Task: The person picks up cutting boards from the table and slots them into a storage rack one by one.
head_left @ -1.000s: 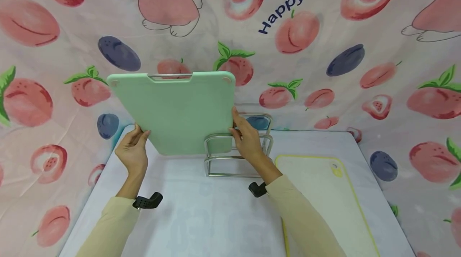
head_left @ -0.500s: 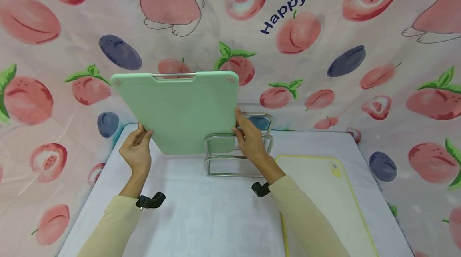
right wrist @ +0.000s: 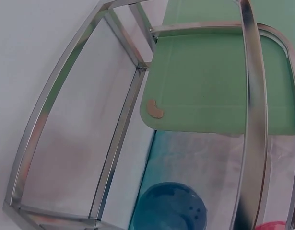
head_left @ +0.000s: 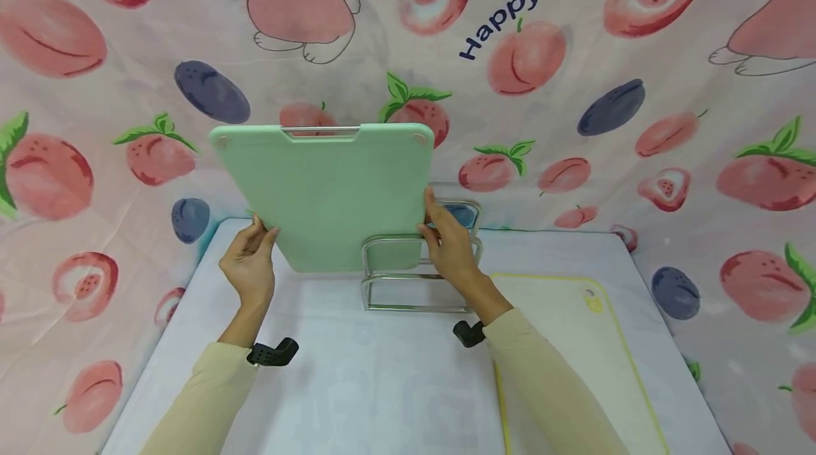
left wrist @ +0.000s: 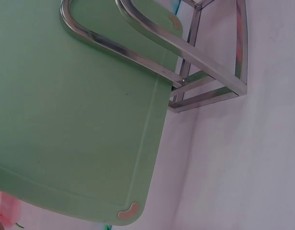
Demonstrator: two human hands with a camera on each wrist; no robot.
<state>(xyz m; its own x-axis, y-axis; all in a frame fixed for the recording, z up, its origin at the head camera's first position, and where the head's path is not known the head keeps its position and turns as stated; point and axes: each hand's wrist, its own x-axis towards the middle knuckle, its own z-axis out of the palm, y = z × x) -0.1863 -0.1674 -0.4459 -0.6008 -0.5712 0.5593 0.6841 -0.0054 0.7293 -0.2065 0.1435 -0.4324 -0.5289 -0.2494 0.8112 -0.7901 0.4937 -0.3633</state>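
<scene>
A light green cutting board (head_left: 331,193) with a metal handle along its top edge stands upright before the back cloth. My left hand (head_left: 250,263) pinches its left edge between thumb and fingers. On the opposite edge, my right hand (head_left: 454,246) grips the board lower down on the side. The board's lower right part is inside a silver metal rack (head_left: 414,310), between its bars. Pinkish corner pads show on the board (left wrist: 80,129) in the left wrist view. In the right wrist view, one board corner appears behind the rack's bars (right wrist: 255,120).
To the right, a white cutting board (head_left: 574,341) with a yellow rim lies flat on the white-covered table (head_left: 357,370), partly under my right forearm. A fruit-printed cloth (head_left: 357,79) hangs behind and at both sides.
Both hands have shifted the green cutting board to the right, so more of it lies behind the rack's front bars. The rack and the white board stay in place.
</scene>
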